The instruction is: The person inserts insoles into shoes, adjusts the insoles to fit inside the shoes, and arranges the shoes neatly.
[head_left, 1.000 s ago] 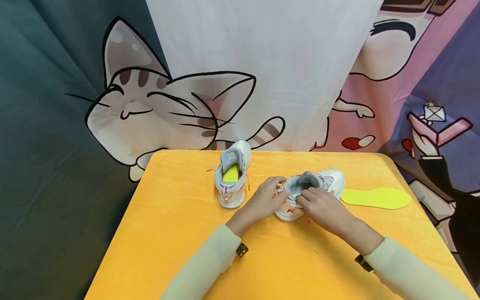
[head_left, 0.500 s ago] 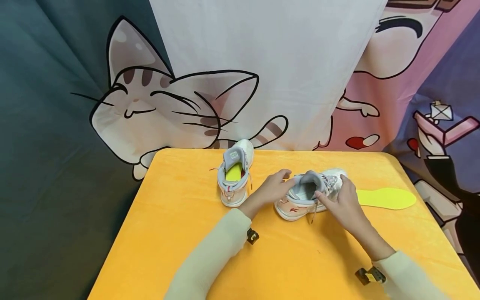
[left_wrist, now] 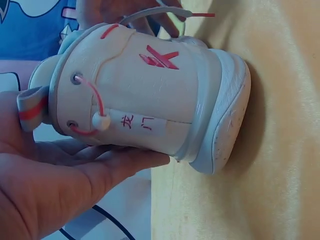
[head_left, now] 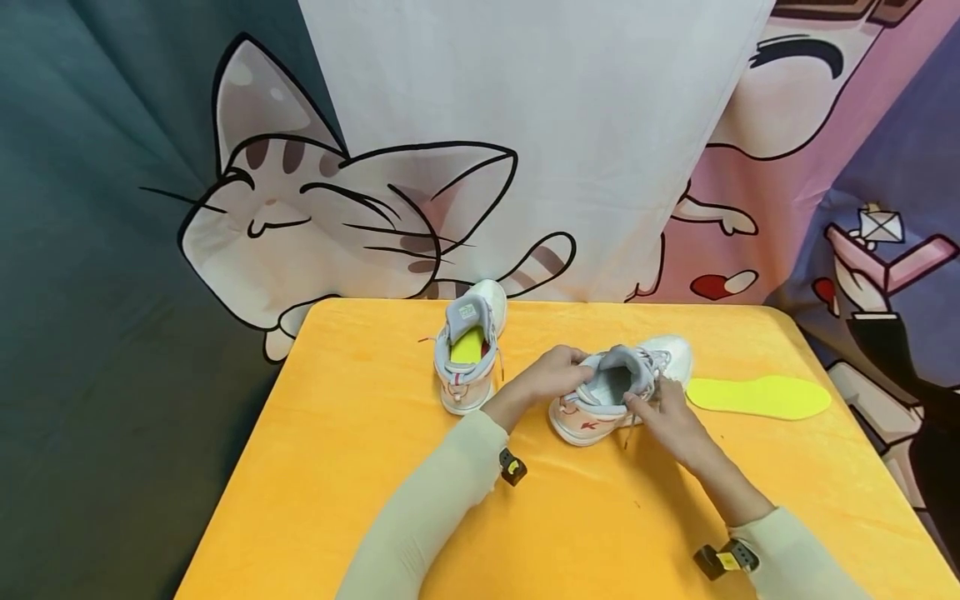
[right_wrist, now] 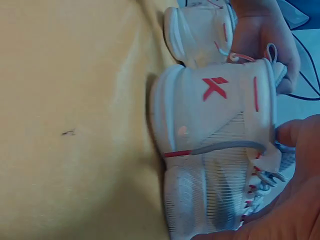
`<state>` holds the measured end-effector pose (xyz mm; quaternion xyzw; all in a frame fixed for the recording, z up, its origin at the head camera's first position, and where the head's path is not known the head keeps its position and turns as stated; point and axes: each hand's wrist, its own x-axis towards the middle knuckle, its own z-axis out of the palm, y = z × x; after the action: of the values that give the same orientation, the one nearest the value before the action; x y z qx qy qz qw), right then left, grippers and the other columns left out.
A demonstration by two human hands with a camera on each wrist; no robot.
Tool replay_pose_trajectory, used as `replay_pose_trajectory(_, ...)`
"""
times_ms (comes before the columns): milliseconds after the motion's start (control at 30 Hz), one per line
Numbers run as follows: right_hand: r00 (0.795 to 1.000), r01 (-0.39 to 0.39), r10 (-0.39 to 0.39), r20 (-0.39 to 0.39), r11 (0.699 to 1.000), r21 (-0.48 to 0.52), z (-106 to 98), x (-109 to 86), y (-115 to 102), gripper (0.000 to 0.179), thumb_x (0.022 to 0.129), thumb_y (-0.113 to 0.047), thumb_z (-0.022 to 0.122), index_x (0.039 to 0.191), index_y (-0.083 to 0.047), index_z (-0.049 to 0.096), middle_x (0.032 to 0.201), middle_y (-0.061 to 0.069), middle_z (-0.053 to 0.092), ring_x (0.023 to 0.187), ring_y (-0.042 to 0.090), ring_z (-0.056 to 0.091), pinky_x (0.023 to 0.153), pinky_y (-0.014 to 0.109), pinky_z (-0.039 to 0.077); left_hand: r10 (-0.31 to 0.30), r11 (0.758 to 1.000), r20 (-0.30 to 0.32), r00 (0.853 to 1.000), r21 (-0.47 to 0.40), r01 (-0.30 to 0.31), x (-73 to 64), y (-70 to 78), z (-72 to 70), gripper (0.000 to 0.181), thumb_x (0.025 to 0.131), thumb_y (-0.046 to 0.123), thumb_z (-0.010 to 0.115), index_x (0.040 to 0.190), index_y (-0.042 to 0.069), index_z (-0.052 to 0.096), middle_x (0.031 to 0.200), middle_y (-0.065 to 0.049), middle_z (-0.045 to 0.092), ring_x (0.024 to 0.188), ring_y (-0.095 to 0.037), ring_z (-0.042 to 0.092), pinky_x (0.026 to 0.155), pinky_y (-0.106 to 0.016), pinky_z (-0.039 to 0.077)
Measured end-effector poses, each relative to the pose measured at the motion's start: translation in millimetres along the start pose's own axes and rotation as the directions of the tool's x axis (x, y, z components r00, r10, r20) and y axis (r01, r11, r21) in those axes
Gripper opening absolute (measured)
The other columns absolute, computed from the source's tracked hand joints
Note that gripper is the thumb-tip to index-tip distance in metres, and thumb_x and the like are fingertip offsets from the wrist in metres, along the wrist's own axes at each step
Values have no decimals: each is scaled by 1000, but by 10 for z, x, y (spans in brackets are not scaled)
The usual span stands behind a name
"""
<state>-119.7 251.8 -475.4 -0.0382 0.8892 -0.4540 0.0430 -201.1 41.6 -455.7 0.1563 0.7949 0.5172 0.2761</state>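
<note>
A white and pale peach sneaker point(head_left: 588, 421) with red marks sits on the table, toe pointing right. My left hand point(head_left: 553, 373) grips its heel collar; in the left wrist view the thumb is by the pull loop point(left_wrist: 33, 109) and the fingers lie along the side. With the thumb at the collar and fingers by the laces, my right hand point(head_left: 671, 421) holds the sneaker's near side. The inside looks grey. To the left stands the matching sneaker point(head_left: 465, 392), a yellow insole point(head_left: 467, 346) showing inside it.
A second yellow insole point(head_left: 765, 397) lies flat to the right of the held sneaker. Yellow cloth covers the table point(head_left: 360, 433). Behind its back edge hangs a printed curtain point(head_left: 570, 125) with a cartoon cat.
My right hand went from the sneaker's opening toward its toe, then came back slightly to the lace area. My left hand lifted a little off the heel and now grips the collar.
</note>
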Motion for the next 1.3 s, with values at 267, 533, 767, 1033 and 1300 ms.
replay_pose_trajectory(267,997,-55,57,46,998,-43,-45,30,-126,59,106,-30,52,149,7,35,134,25,45,121,38,49,102,54,42,-6,999,-101,995,43,11,-243,-69,4,46,98,20,58,141,5,63,121,-5,72,91,-11,61,79,-23,50)
replay_pose_trajectory(533,998,-30,33,60,998,-56,59,134,-202,60,106,-31,53,154,-1,33,142,22,49,126,40,54,100,54,48,-8,999,-200,980,44,17,-495,-116,-12,55,97,22,57,149,5,54,129,-5,69,92,-12,62,80,-26,50)
replay_pose_trajectory(767,997,-3,5,81,999,-35,179,218,-196,58,105,-26,54,157,-7,36,150,23,49,142,44,44,110,64,41,-32,999,-251,967,21,39,-718,-141,59,56,97,23,59,149,3,53,131,-10,68,92,-13,63,81,-30,53)
replay_pose_trajectory(1033,993,25,-17,120,997,-68,208,306,-162,63,104,-26,54,159,-5,34,152,26,49,141,46,47,110,65,42,-71,996,-288,955,35,85,-810,-197,155,55,97,28,58,147,4,52,134,-11,67,109,-18,63,100,-43,54)
replay_pose_trajectory(1300,986,96,-86,146,993,-62,188,261,-113,69,103,-24,60,161,-2,29,163,27,33,149,50,33,112,69,36,-73,994,-263,962,62,93,-792,-223,158,83,99,46,59,163,5,24,163,-18,39,148,-30,41,121,-51,35)
